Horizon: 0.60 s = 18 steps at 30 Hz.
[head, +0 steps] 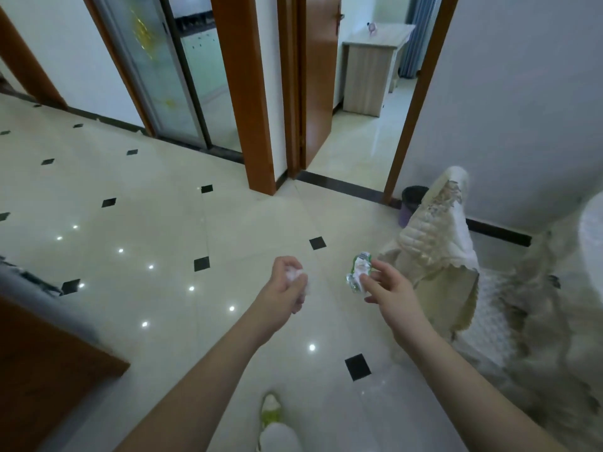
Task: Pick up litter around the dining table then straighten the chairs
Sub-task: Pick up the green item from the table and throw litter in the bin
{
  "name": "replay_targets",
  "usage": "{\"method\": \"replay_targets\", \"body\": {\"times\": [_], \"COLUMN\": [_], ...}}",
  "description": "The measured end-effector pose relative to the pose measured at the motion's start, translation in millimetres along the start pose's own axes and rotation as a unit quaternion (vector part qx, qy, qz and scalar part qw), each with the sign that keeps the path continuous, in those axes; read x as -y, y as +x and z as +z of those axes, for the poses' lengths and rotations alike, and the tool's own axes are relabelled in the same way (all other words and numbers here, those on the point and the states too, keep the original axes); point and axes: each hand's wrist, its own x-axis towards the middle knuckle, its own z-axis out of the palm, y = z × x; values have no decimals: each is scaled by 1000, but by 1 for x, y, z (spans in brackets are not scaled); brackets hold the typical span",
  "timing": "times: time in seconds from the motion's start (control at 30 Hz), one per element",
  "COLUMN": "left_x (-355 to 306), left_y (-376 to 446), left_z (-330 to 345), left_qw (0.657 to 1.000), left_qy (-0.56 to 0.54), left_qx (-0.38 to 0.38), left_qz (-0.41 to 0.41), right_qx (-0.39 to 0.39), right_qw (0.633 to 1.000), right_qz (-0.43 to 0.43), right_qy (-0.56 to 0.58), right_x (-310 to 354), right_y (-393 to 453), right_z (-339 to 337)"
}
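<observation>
Left hand (287, 282) curls around a crumpled white tissue (297, 276) while the right hand (388, 291) pinches a crushed green-and-white wrapper (359, 271), its print too blurred to read, both above the tiled floor (163, 243) near a cloth-covered chair (434, 249) and a purple bin (411, 203).

No text can be read; the green wrapper's (359, 272) print is blurred.

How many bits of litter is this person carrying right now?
2. A white crumpled tissue sits in the left hand, and a crushed green-and-white wrapper is pinched by the right hand. More could be hidden inside the left hand's curled fingers.
</observation>
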Motion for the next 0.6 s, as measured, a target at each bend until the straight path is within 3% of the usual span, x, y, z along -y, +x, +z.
{"method": "replay_targets", "body": {"times": [0.37, 0.6], "left_x": [-41, -65], "left_y": [217, 342], "left_z": [-92, -77], "left_qw": [998, 995], "left_qy": [33, 45], "left_qx": [40, 88], "left_qz": [21, -11], "right_qx": [-81, -141], "right_qw": [997, 990], "right_qz": [-2, 2], "right_qy": [-1, 21], "right_x": [32, 41], "right_y": [191, 287], "right_z": [67, 56]}}
